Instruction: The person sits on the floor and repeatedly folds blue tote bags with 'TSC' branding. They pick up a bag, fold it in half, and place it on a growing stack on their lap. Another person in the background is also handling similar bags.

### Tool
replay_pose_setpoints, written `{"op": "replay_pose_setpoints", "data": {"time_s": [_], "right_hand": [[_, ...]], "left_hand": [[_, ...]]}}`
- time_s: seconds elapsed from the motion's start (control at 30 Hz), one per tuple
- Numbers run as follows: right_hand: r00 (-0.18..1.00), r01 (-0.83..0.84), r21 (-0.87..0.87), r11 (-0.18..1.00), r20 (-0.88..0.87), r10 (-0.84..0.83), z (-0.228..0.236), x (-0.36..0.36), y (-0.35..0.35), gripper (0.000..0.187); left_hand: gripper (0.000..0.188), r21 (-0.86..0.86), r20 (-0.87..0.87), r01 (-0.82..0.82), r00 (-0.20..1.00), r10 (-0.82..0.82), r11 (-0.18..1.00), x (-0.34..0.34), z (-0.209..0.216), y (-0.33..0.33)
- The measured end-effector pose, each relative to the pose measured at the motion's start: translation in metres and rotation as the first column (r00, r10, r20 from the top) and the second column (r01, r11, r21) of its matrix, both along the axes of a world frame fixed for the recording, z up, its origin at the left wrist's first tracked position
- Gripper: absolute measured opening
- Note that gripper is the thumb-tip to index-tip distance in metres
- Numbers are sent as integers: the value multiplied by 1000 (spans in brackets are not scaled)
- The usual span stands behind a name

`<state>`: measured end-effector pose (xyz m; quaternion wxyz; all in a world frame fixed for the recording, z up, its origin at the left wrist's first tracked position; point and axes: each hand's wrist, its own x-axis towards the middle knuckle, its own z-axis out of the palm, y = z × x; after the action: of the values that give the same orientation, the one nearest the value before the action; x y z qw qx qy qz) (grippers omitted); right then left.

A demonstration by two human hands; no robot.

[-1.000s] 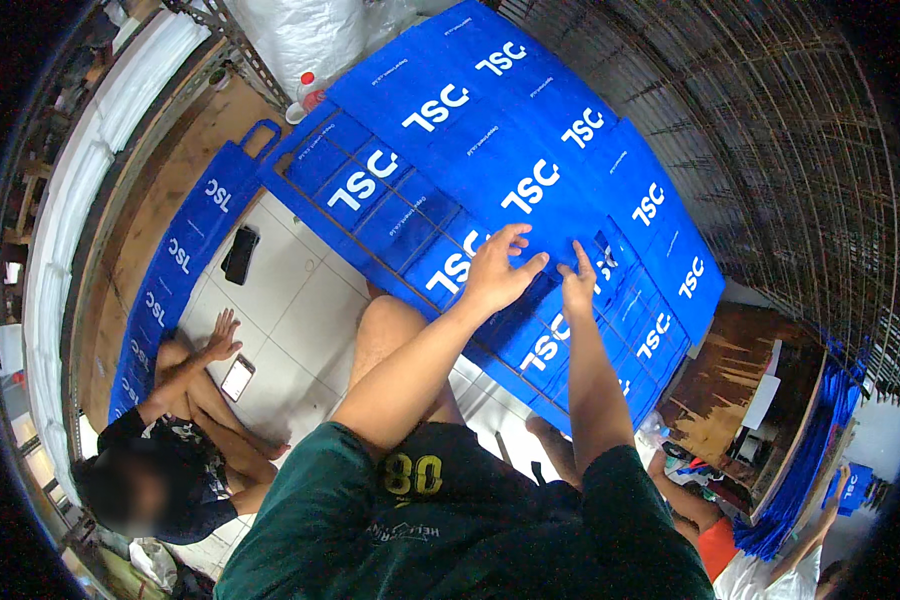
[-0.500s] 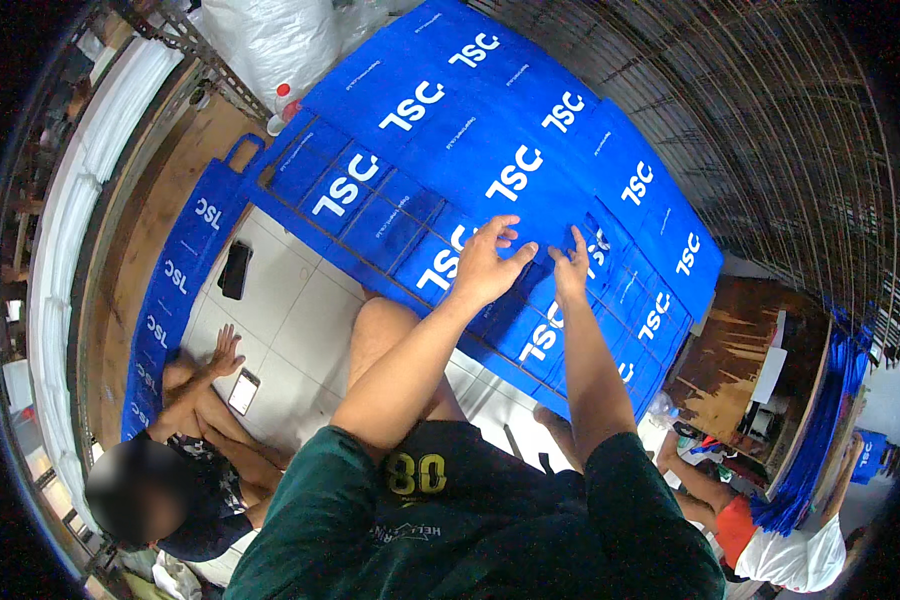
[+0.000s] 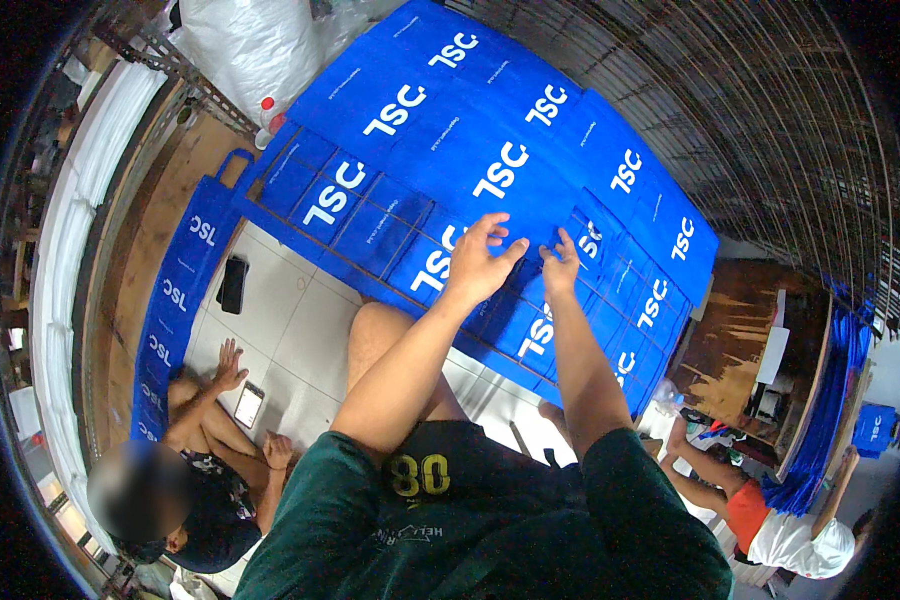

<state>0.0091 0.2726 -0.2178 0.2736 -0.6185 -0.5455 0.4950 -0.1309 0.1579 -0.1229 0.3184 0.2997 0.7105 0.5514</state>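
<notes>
A large blue fabric sheet [image 3: 440, 120] with white print lies spread in front of me. Along its near side, thin metal wires [image 3: 380, 212] form a grid over blue pieces. My left hand [image 3: 482, 262] hovers above the middle of the near side, fingers bent and apart, thumb stretched toward the right. Close beside it is my right hand [image 3: 560, 262], its fingers loosely bent and spread. Nothing shows in either hand. Whether the fingertips touch the fabric, I cannot tell.
At the lower left a person [image 3: 210, 500] sits on the tiled floor near two phones [image 3: 232, 285]. Another person [image 3: 800, 535] is at the lower right, near hanging blue straps [image 3: 820, 410]. A white sack [image 3: 255, 60] stands behind; wire racks [image 3: 760, 130] rise at right.
My right hand's fingers have bent in a little; my left hand stays nearly in place. The seated person's second hand has come into sight beside the lit phone. The view has shifted slightly.
</notes>
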Motion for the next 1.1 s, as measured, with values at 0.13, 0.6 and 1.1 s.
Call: {"op": "replay_pose_setpoints", "data": {"time_s": [0.13, 0.6, 1.1], "right_hand": [[999, -11, 40, 999, 33, 9, -13, 7, 6, 66], [991, 124, 134, 983, -63, -116, 18, 118, -36, 51], [726, 673, 331, 662, -469, -503, 178, 389, -32, 53]], "left_hand": [[48, 20, 17, 0, 1000, 0, 1000, 1, 0, 0], [50, 6, 28, 68, 997, -68, 998, 1, 1, -8], [41, 180, -160, 201, 972, -173, 963, 3, -70, -22]]}}
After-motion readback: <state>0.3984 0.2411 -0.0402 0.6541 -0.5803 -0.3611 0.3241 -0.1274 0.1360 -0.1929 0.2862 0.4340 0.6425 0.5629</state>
